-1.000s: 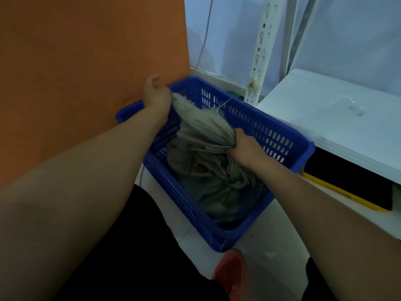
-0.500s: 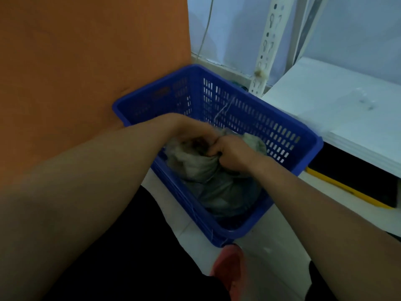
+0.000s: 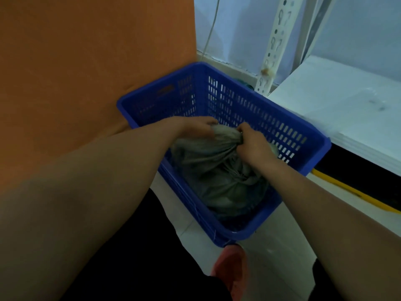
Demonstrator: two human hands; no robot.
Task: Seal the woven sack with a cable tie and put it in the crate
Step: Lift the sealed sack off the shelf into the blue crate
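A grey woven sack (image 3: pixel 219 177) lies inside the blue slotted plastic crate (image 3: pixel 245 107) on the floor. Its gathered neck points up toward the crate's far wall. My left hand (image 3: pixel 195 127) grips the folded top of the neck from the left. Just to the right of it, my right hand (image 3: pixel 253 144) is closed around the bunched neck. The cable tie is hidden under my fingers and the folds.
An orange panel (image 3: pixel 86 61) stands right behind the crate on the left. A white shelf board (image 3: pixel 347 109) with a black and yellow object (image 3: pixel 347 185) under it lies to the right. A perforated white upright (image 3: pixel 273 46) rises behind. A red slipper (image 3: pixel 230 270) sits on the pale floor near me.
One second ago my left hand held the sack's long neck up by the crate's far left rim. It has since come down, and the neck is now folded low inside the crate between both hands.
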